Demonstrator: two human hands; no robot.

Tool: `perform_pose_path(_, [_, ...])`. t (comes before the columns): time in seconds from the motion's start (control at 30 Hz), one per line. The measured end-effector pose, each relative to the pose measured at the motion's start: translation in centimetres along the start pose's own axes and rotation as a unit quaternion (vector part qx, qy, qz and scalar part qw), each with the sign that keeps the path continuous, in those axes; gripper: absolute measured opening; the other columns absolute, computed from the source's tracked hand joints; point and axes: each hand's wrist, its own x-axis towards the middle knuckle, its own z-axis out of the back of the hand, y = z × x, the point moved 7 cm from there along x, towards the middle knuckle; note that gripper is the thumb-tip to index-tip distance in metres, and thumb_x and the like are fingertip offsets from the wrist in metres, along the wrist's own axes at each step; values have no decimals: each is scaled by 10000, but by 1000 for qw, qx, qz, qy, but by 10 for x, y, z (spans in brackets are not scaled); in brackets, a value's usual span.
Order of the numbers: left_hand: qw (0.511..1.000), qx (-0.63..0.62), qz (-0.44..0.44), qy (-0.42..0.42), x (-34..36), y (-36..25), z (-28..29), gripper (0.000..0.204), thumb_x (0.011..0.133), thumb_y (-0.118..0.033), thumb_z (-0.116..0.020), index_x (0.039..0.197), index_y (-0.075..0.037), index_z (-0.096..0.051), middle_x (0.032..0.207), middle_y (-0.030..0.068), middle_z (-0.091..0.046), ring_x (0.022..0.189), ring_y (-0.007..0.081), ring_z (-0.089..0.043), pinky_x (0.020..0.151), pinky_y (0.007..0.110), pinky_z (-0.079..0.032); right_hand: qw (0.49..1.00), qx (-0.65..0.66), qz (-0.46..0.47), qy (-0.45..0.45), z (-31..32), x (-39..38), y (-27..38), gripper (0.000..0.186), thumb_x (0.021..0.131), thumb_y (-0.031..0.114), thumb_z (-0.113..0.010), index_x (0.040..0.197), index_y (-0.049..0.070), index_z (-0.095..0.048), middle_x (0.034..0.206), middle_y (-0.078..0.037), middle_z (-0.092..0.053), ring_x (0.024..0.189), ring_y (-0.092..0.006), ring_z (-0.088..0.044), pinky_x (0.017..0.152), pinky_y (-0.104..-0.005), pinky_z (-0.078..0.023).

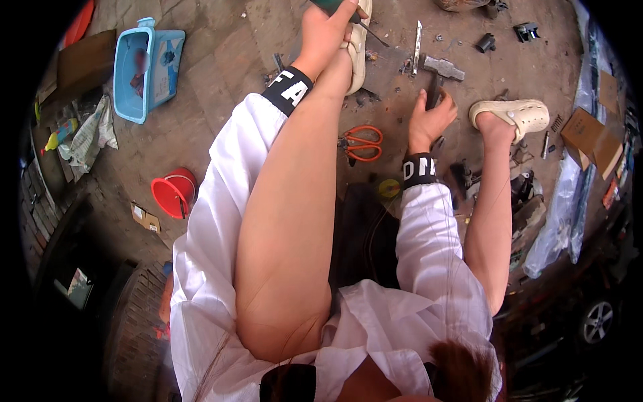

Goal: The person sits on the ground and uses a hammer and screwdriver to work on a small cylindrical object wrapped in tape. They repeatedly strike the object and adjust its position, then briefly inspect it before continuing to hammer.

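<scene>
Your right hand is closed around the dark handle of a hammer lying on the paving. Its grey metal head sits at the far end, crosswise, and its long axis runs from your palm away from you, tipped slightly right. Your left hand grips a green-handled screwdriver near the top edge, its thin shaft pointing right and slightly down. Orange-handled scissors lie near your right wrist.
</scene>
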Motion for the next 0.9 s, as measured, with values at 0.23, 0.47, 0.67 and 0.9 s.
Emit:
perform_pose_path(0.23, [990,-70,61,-102,-22,-21,8,176,916,-213,-595,916,-37,-592,728,44,-614,487,90,-510,413,231,-421,982,99,131,92,-39,14,86,376,759,175,-719,1091,40,-608,1090,-145,-580,1040,-337,-498,905,-414,-420])
perform_pose_path(0.47, [956,-247,-43,-150,-26,-31,84,243,946,-257,-497,916,-18,-528,862,109,-624,507,137,-440,498,281,-341,965,130,168,151,-64,28,97,268,777,157,-672,1028,66,-658,983,-134,-629,986,-334,-532,874,-408,-442])
perform_pose_path(0.67, [943,-195,9,-271,-68,-2,164,206,935,-239,-516,916,-34,-505,861,125,-614,482,137,-423,462,271,-316,968,156,107,164,-72,30,85,233,789,169,-666,999,70,-672,945,-114,-652,923,-297,-560,842,-391,-454])
perform_pose_path(0.9, [944,144,254,-154,-120,97,199,238,864,-238,-632,886,-8,-572,799,105,-675,479,113,-493,446,244,-369,974,151,72,155,-82,33,87,224,795,211,-694,950,50,-675,833,-101,-658,845,-274,-569,799,-377,-451])
